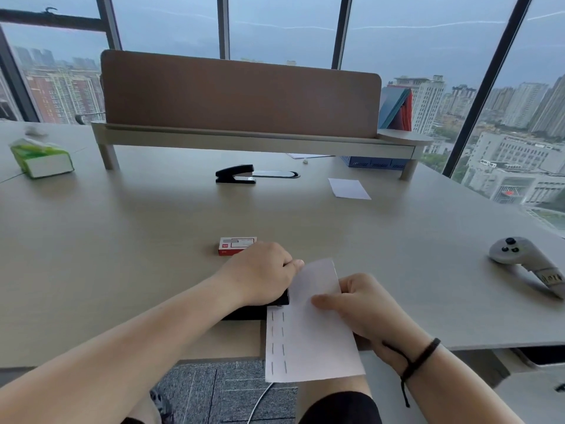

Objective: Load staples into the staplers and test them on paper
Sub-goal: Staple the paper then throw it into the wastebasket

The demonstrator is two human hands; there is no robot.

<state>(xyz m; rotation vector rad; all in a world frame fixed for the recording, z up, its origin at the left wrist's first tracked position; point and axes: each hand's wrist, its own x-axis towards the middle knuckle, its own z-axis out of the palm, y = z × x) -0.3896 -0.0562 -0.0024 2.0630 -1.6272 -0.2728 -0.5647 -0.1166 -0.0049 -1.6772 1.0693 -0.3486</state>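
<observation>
From the head camera we look down over a pale wooden desk (122, 240) set against tall windows with a city beyond.

Our left hand (260, 273) lies palm down on top of a black stapler (260, 310) near the front edge of the desk, closed over its top as if pressing; most of the stapler is hidden beneath the hand. Our right hand (363, 304), with a dark cord bracelet (419, 359) at the wrist, pinches a sheet of white paper (312, 341) between thumb and fingers, feeding the sheet's left edge into the stapler's mouth. The lower half of the paper hangs past the desk edge. Two short columns of staples (278, 341) already run down its left margin.

A red and white box of staples (237, 246) sits just behind the left hand. Farther back a second black stapler (235, 174) rests alone, and to its right lies a smaller piece of paper (348, 188). A green tissue pack (41, 159) is far left, a grey handheld controller (519, 255) far right.

We judge that this stapler is loaded and we are in the testing step. The next move seems to call for a firm downward press while the right hand keeps the sheet steady, then attention to the second stapler, which looks untouched.
</observation>
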